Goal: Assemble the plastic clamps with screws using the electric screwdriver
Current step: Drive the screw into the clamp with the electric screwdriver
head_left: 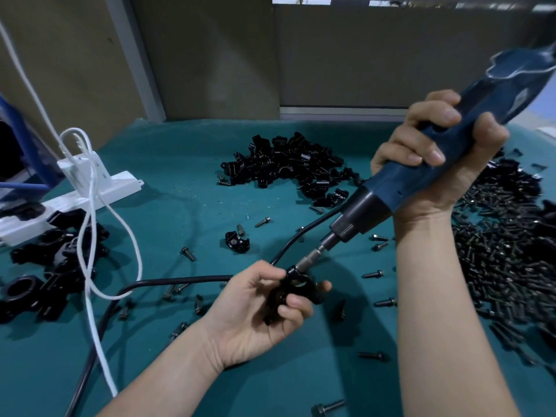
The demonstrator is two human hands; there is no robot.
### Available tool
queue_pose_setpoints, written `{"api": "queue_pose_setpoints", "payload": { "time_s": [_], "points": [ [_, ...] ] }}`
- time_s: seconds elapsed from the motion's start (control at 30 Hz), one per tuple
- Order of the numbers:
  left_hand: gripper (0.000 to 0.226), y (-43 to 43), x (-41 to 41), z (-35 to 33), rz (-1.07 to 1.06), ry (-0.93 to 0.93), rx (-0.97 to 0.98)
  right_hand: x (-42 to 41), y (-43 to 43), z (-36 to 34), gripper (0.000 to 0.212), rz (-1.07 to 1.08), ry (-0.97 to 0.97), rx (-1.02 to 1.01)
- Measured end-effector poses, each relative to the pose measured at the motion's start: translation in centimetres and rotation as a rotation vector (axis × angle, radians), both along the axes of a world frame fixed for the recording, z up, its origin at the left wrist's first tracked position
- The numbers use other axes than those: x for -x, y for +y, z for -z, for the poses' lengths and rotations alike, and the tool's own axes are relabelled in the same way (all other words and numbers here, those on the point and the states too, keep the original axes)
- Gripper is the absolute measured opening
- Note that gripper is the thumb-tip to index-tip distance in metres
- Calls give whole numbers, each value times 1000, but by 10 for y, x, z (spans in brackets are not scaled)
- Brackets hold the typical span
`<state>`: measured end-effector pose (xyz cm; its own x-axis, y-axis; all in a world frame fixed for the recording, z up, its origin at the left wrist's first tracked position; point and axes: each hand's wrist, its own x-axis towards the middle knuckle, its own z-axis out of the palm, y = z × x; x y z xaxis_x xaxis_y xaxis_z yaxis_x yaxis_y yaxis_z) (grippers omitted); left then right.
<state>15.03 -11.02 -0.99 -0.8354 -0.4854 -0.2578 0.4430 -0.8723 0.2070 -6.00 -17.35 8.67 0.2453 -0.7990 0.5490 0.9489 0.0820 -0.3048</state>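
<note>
Head view: left hand (255, 308) grips clamp (296, 288); right hand (433, 164) grips screwdriver (421, 176) (bit on clamp).

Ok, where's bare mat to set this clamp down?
Far centre mat, between the power strip and the clamp pile, is bare. Right is crowded by the screw pile, left by black parts and cables; loose screws dot the middle.
</note>
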Motion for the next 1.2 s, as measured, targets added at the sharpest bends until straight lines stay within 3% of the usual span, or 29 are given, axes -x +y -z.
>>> {"api": "queue_pose_setpoints", "payload": {
  "time_s": [0.07,0.2,0.3,0.4,0.57,0.7,0.83,1.2],
  "points": [
    [56,1,2,4,-3,-36,34,1,-2,2,33,-35,-31,8],
    [50,1,6,9,-132,-344,307,11,-3,1,36,19,-77,-94],
    [32,2,8,7,-196,-393,427,12,0,3,18,150,-56,-192],
    [25,4,9,8,-220,-440,500,15,1,3,24,267,-9,-221],
    [29,7,11,7,-243,-459,596,12,1,1,23,341,93,-201],
    [37,7,12,9,-219,-479,633,5,-1,0,17,282,108,-184],
    [38,6,11,8,-227,-478,621,-2,-4,1,52,203,130,-118],
    [25,6,9,10,-141,-504,680,-1,-3,1,44,134,166,-65]
  ]
}}
